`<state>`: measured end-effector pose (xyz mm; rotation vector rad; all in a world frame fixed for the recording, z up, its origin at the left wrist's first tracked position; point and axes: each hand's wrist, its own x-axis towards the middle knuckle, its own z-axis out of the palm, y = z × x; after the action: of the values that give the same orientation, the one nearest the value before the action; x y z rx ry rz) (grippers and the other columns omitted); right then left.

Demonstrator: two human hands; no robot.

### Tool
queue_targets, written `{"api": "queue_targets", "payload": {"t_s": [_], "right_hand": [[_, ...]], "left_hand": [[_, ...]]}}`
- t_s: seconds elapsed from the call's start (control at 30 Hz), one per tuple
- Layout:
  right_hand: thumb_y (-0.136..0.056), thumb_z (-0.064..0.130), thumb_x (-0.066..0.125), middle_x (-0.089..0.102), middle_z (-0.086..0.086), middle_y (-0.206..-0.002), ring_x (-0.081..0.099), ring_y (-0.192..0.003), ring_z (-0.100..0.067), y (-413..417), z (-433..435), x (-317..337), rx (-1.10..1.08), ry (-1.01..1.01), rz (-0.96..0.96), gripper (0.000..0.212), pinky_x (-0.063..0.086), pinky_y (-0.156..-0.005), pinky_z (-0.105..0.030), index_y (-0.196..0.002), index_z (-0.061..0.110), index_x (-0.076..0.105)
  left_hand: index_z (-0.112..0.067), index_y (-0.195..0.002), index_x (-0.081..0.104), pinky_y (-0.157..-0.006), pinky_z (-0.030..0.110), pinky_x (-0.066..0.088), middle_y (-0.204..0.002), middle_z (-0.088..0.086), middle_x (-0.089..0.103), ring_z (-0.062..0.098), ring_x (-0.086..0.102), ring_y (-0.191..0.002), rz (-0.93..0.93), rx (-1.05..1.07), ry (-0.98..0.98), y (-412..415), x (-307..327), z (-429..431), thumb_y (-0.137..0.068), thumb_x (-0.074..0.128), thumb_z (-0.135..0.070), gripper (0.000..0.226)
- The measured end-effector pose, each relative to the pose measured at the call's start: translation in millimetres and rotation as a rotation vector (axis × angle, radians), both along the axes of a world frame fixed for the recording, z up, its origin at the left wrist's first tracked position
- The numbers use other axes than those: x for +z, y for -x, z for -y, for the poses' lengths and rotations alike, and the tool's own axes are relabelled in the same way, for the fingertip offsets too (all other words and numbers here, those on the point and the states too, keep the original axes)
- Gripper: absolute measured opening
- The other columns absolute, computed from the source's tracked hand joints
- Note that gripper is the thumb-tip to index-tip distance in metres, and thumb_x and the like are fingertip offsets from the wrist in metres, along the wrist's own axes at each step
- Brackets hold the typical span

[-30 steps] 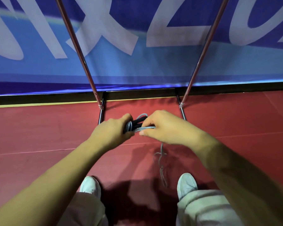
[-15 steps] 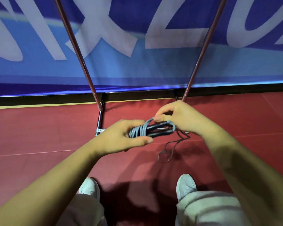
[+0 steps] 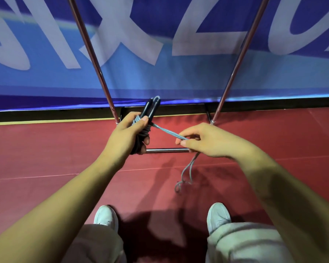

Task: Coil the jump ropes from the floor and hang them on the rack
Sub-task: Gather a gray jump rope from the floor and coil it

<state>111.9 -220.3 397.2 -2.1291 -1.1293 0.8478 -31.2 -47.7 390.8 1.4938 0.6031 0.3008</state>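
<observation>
The red floor [image 3: 46,149] is spreading wide to the left and right of the person, and its far edge is meeting a dark strip under a blue banner [image 3: 179,78] with large pale lettering; the rack is standing at that far edge, its left pole [image 3: 91,54] and right pole [image 3: 241,54] slanting up and outward from feet on the floor, with a low crossbar [image 3: 167,150] lying nearer the person and showing in the gap between the two hands; two pale shoes, the left shoe [image 3: 105,215] and the right shoe [image 3: 217,215], are standing on the near part of the floor, well apart.

The left hand [image 3: 129,133] is gripping the coiled bundle of the jump rope [image 3: 165,130], fingers and thumb curled round it, holding it above the floor near the foot of the left pole; the dark handles [image 3: 152,107] are sticking up out of the top of the fist toward the banner; the right hand [image 3: 207,141] is pinching a grey-blue strand between thumb and fingertips, just beside the left hand, and the strand is running taut from the bundle to that pinch; the loose tail [image 3: 186,171] is hanging below the right hand and curling toward the floor between the shoes and the crossbar.
</observation>
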Motion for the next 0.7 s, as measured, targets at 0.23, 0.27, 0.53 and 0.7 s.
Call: {"api": "queue_targets", "payload": {"t_s": [0.23, 0.27, 0.53, 0.7], "right_hand": [[-0.09, 0.026, 0.067, 0.063, 0.013, -0.061, 0.053, -0.057, -0.006, 8.9, -2.5, 11.1, -0.002, -0.062, 0.146, 0.01, 0.043, -0.058, -0.025, -0.092, 0.022, 0.075], [-0.089, 0.027, 0.067, 0.069, 0.007, -0.069, 0.058, -0.062, -0.011, 12.2, -3.5, 12.7, 0.047, -0.038, 0.16, 0.011, 0.046, -0.062, -0.028, -0.092, 0.021, 0.076], [-0.087, 0.02, 0.066, 0.06, -0.008, -0.062, 0.043, -0.053, -0.013, 28.6, -8.9, 13.6, 0.187, -0.036, 0.189, 0.013, 0.036, -0.051, -0.025, -0.082, 0.013, 0.075], [-0.083, 0.016, 0.072, 0.071, -0.002, -0.071, 0.06, -0.067, -0.015, 19.2, -5.2, 8.3, 0.076, -0.116, 0.175, 0.006, 0.046, -0.068, -0.028, -0.081, 0.013, 0.077]], "left_hand": [[-0.015, -0.101, 0.049, -0.044, 0.026, 0.044, -0.074, 0.009, 0.068, 0.013, 0.061, -0.048, -0.251, -0.106, -0.426, 1.2, -15.2, -18.9, -0.091, 0.069, -0.034, 0.029], [-0.021, -0.099, 0.047, -0.05, 0.029, 0.047, -0.077, 0.005, 0.07, 0.018, 0.065, -0.057, -0.335, -0.165, -0.609, 2.8, -18.7, -19.8, -0.088, 0.071, -0.04, 0.033], [-0.031, -0.108, 0.049, -0.064, 0.037, 0.051, -0.089, 0.003, 0.069, 0.031, 0.067, -0.086, -0.558, -0.521, -1.128, 6.3, -38.5, 11.1, -0.08, 0.061, -0.056, 0.04], [-0.033, -0.104, 0.064, -0.061, 0.029, 0.048, -0.07, -0.005, 0.066, 0.006, 0.062, -0.06, -0.597, -0.689, -1.064, 6.9, -34.5, 21.3, -0.064, 0.057, -0.084, 0.065]]}}
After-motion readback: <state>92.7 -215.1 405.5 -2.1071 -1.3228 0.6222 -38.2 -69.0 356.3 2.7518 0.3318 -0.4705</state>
